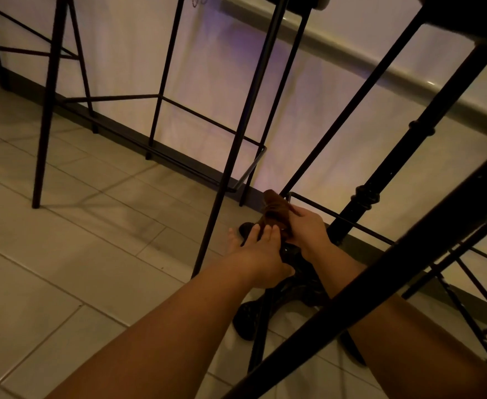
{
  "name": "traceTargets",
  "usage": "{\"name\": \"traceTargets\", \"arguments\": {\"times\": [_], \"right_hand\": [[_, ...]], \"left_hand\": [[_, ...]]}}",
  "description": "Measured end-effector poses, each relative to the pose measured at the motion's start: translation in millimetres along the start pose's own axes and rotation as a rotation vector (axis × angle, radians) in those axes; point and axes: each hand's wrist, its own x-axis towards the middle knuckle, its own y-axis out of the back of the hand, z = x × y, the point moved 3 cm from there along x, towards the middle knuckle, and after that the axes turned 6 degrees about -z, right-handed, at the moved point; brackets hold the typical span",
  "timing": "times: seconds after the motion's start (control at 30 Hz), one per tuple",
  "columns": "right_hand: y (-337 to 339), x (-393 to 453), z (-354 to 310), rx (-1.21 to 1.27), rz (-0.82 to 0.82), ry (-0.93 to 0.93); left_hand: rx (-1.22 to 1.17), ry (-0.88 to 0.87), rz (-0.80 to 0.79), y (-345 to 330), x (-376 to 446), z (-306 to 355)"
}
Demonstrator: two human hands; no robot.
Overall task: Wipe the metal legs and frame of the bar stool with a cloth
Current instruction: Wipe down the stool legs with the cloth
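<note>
Dim room, pale tiled floor [63,254] running up to a white counter front [207,82] with a dark baseboard; several black metal bar stools stand along it. Right hand [305,226] grips a bunched brown cloth [275,210], fingers curled round it, down low where a thin stool leg [351,105] meets the footrest rail [337,216]. Cloth sits touching or just beside that joint; can't tell if it's wrapped round the leg or only pressed to it. Left hand [256,249] is just beside the cloth on its near-left side, fingers straight and relaxed, tips touching or nearly touching the cloth's lower edge, holding nothing. A dark ornate cast base [288,292] lies under both wrists, with a turned post [380,180] rising to the right; looks like separate furniture, not the stool. Step in hand, my read: wiping the lower leg and footrest corner. To do it well: fold the cloth round the tube so it contacts the full circumference, pinch firmly, then run along the leg in 1 long stroke instead of dabbing. Use the left hand to steady the frame, since thin legs will flex or skate on tile. Work the weld corner separately because dust collects there. Then take the rail, then the other legs. Near diagonal bar [380,283] crosses over the right forearm, so watch arm clearance.
</note>
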Motion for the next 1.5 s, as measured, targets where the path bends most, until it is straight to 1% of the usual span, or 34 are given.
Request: {"name": "traceTargets", "arguments": {"times": [0.1, 0.27, 0.4, 0.47, 0.57, 0.63, 0.67, 0.7, 0.77, 0.8, 0.87, 0.93, 1.03, 1.13, 1.2, 1.27, 1.37, 1.5], "right_hand": [[-3, 3, -1, -0.072, -0.01, 0.018], [-1, 22, -9, -0.341, 0.042, -0.015], [0, 33, -12, -0.411, 0.126, -0.025], [4, 35, -12, -0.432, 0.133, -0.046], [5, 35, -11, -0.323, 0.032, -0.05], [10, 31, -12, -0.313, 0.044, -0.124], [11, 30, -10, -0.348, 0.06, -0.119], [9, 30, -10, -0.281, 0.075, -0.119], [2, 32, -12, -0.354, 0.068, -0.064], [1, 33, -12, -0.371, 0.1, -0.058], [-2, 36, -14, -0.379, 0.107, -0.076], [-1, 39, -16, -0.333, 0.14, -0.115], [4, 43, -15, -0.209, 0.138, -0.222], [4, 41, -12, -0.061, 0.06, -0.313], [3, 42, -10, 0.003, 0.037, -0.316], [1, 49, -12, -0.035, 0.042, -0.267], [-1, 57, -18, -0.192, 0.069, -0.219], [7, 62, -15, -0.142, 0.036, -0.327]], "left_hand": [[0.014, 0.008, -0.013, 1, 0, 0], [0.035, 0.027, -0.028, 0, 1, 1], [0.059, 0.038, -0.041, 1, 1, 2], [0.061, 0.038, -0.043, 1, 1, 2], [0.087, 0.037, -0.036, 2, 2, 1], [0.127, 0.039, -0.033, 3, 4, 2], [0.15, 0.043, -0.03, 4, 5, 3], [0.172, 0.046, -0.027, 5, 7, 4], [0.197, 0.049, -0.016, 7, 12, 8], [0.193, 0.048, -0.011, 8, 14, 9], [0.145, 0.043, -0.004, 7, 17, 8], [0.097, 0.039, 0.004, 3, 19, 6], [0.131, 0.054, 0.016, 1, 22, 5], [0.142, 0.065, 0.023, -1, 25, 5], [0.134, 0.067, 0.029, -3, 27, 4], [0.138, 0.066, 0.035, -3, 28, 3], [0.14, 0.068, 0.04, -3, 28, 3], [0.143, 0.074, 0.041, -5, 29, 1]]}}
